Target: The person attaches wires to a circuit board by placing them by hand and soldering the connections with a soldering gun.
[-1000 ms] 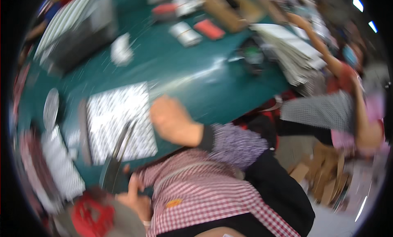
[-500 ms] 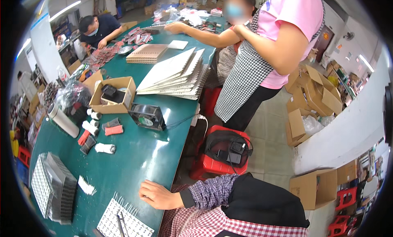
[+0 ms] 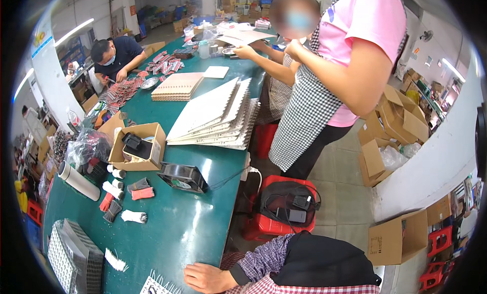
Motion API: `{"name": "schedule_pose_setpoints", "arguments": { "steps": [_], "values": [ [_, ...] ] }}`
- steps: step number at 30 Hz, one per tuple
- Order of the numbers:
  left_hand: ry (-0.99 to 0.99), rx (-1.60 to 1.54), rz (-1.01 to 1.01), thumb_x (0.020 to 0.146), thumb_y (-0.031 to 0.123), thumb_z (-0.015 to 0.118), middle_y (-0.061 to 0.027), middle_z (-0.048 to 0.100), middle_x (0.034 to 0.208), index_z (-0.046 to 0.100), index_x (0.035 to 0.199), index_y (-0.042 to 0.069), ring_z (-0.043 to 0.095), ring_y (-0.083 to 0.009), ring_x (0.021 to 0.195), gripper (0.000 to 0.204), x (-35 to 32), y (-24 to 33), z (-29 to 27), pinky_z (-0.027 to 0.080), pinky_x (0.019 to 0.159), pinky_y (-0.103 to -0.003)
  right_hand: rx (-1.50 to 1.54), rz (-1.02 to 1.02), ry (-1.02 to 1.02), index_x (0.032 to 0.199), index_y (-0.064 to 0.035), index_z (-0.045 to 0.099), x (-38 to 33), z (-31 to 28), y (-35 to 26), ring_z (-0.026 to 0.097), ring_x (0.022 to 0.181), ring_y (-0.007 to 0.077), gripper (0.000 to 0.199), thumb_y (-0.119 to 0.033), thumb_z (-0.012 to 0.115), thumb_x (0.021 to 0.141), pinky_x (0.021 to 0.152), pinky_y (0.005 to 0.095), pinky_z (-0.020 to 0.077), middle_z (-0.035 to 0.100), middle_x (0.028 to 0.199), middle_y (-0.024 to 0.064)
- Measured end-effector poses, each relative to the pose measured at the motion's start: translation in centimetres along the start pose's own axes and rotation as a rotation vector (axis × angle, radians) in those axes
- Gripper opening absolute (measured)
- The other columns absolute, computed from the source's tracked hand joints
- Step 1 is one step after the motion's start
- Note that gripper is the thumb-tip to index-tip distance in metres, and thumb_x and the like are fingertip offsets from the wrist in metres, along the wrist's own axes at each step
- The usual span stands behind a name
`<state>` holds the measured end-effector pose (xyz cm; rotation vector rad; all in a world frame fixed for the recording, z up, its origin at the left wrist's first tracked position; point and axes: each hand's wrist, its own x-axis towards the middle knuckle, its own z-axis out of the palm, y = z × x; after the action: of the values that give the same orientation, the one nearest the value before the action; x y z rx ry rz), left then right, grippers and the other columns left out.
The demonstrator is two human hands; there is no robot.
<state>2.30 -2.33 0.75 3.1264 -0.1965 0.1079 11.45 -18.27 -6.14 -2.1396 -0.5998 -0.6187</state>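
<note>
My right hand [image 3: 207, 278] rests at the near edge of the green table [image 3: 172, 243], fingers loosely bent and lying on the surface. Nothing shows in its grasp. Its arm, in a purple plaid sleeve, comes in from the right. Just left of the hand, a white patterned sheet [image 3: 154, 286] with thin white strands along its edge is cut off by the lower rim. Farther left lie a small bunch of white strands [image 3: 115, 261] and a stack of dotted cards [image 3: 73, 258]. My left hand is out of view.
Bundled ties [image 3: 133, 216], a white bottle [image 3: 78, 181], an open carton [image 3: 147, 162] and a black fan [image 3: 182, 177] stand on the table. Beyond are large stacked sheets [image 3: 203, 116]. Co-workers [image 3: 116, 58] are at the far side. A red stool [image 3: 284, 207] holds cables.
The view has tilted upward, so less of the patterned sheet shows, and the dark slim tool on it is out of view. A co-worker's hand is now beside a pale sheet at the far end.
</note>
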Motion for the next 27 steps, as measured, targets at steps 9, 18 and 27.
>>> {"name": "schedule_pose_setpoints", "arguments": {
  "steps": [9,18,27],
  "values": [
    [0.009,-0.084,0.011,0.08,0.0,0.071,-0.0223,0.063,0.111,0.058,0.126,0.0,0.063,-0.031,0.098,0.048,4.1,3.3,-1.3,0.05,0.083,-0.039,-0.023,-0.179,-0.098,0.082,-0.0059,0.063,0.6,-1.2,1.3,0.056,0.081,0.0267,0.016,-0.021,0.059,0.087,0.065,0.0395,0.0442,0.057,0.083,0.0094],
    [0.04,-0.16,0.0,0.082,0.002,0.071,-0.0215,0.063,0.106,0.06,0.123,0.001,0.063,-0.0311,0.094,0.043,7.8,2.7,-1.6,0.049,0.079,-0.039,1.454,-0.05,-0.333,0.103,0.0021,0.07,15.5,-15.7,1.8,0.063,0.081,0.0205,0.021,-0.017,0.065,0.097,0.07,0.0324,0.0489,0.067,0.091,0.0109],
    [0.026,-0.27,0.091,0.083,0.004,0.071,-0.0206,0.063,0.101,0.061,0.12,0.001,0.064,-0.0312,0.09,0.038,10.2,1.8,-0.9,0.049,0.076,-0.038,1.742,-0.991,-0.156,0.091,0.0057,0.068,18.2,-21.1,0.9,0.057,0.069,0.0243,0.019,-0.013,0.069,0.093,0.058,0.0331,0.0441,0.062,0.082,0.0135]
  ]
}}
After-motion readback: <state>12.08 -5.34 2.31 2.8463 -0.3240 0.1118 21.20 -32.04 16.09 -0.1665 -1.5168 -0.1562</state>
